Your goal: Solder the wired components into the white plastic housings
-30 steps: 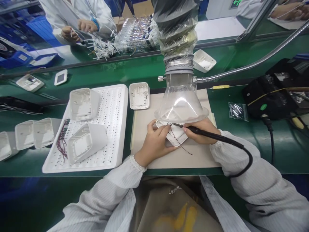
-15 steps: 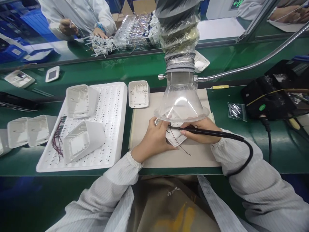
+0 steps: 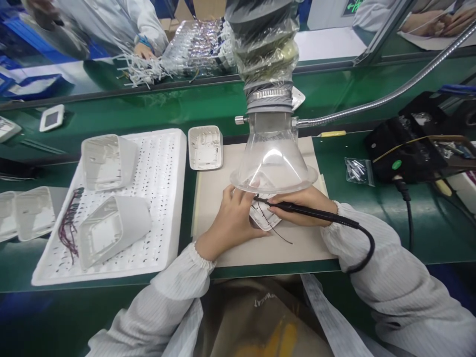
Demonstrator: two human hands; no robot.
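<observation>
A small white plastic shell [image 3: 262,218] lies on a beige mat [image 3: 260,243] under a clear fume-extraction funnel [image 3: 273,161]. My left hand [image 3: 231,220] presses on the shell's left side, fingers pinching a thin dark wire [image 3: 277,233] against it. My right hand [image 3: 303,206] grips a black soldering iron [image 3: 316,213], its tip pointing left onto the shell near my left fingertips. The iron's black cable [image 3: 366,248] loops back over my right sleeve.
A white perforated tray [image 3: 163,198] at left holds two white housings [image 3: 107,161] and a bundle of red-black wires [image 3: 69,225]. Another shell [image 3: 205,147] sits behind the mat. The black soldering station [image 3: 405,148] and a bag of screws [image 3: 357,170] lie at right. A person works across the belt.
The view has shifted, so everything sits further left in frame. Both hands stay on the shell, with the iron tip held at the same spot. The person opposite has moved their hands.
</observation>
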